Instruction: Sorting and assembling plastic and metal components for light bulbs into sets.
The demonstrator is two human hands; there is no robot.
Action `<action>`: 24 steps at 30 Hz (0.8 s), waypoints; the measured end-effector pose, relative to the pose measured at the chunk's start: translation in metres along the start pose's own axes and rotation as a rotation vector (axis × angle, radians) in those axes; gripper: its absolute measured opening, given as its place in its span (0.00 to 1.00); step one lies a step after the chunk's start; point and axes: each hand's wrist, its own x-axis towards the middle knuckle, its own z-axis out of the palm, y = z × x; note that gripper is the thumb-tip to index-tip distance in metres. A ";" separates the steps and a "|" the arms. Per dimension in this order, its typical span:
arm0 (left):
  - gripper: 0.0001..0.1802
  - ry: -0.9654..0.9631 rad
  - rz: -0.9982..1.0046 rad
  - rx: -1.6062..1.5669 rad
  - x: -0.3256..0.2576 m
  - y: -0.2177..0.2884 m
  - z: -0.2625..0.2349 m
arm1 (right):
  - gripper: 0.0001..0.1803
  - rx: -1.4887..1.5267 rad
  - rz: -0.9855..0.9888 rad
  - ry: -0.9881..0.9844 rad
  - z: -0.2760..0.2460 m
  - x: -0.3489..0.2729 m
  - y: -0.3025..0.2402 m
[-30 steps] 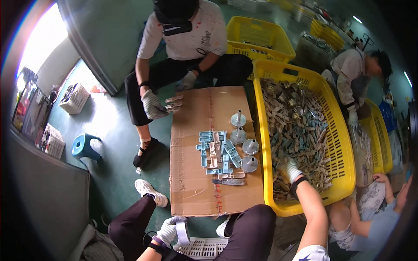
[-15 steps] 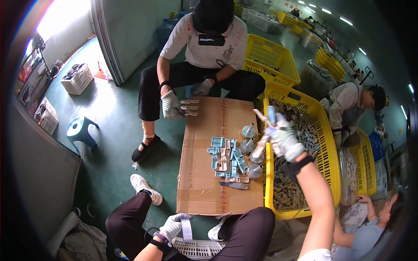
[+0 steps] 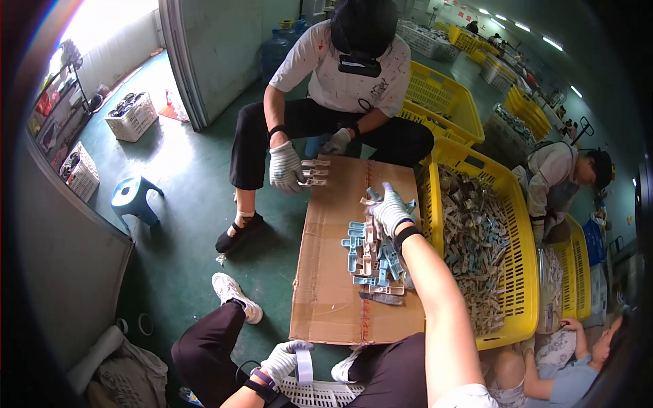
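**Gloved hand over the pile of blue-grey parts**

A handful of small blue-grey and pale parts (image 3: 381, 198) sat clutched in the person's right hand (image 3: 389, 211), which was gloved and closed around them above the far end of the parts pile (image 3: 371, 262). That pile lay on a flat sheet of brown cardboard (image 3: 326, 285) spread on the green floor (image 3: 183, 204), near the sheet's right edge. The right forearm reached out over the pile from the lower edge.

The left hand (image 3: 284, 359), gloved too, was low by the knee, curled around a roll of white tape (image 3: 304, 366) just above a white slatted crate (image 3: 320, 394).

Just beside the cardboard on the right stood a yellow basket (image 3: 524, 299) heaped with similar metal pieces. Across the sheet a seated co-worker in a white shirt (image 3: 340, 75) held a stack of parts in a gloved hand (image 3: 286, 166) at the cardboard's far edge. A small blue stool (image 3: 132, 194) stood well apart on the left. Another person (image 3: 564, 177) sat beyond the basket.
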 end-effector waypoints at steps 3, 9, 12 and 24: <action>0.11 0.009 0.014 -0.018 -0.008 0.003 -0.001 | 0.39 -0.511 -0.126 0.041 -0.005 -0.102 -0.097; 0.08 0.030 -0.036 -0.038 -0.001 0.015 0.017 | 0.24 -0.231 -0.547 0.180 -0.099 -0.155 -0.104; 0.08 0.026 -0.015 -0.053 0.002 0.014 0.019 | 0.16 -0.170 -0.510 0.387 -0.178 -0.169 -0.069; 0.09 0.201 -0.056 -0.112 -0.016 0.011 0.002 | 0.68 -0.741 0.404 -0.284 -0.184 -0.197 0.167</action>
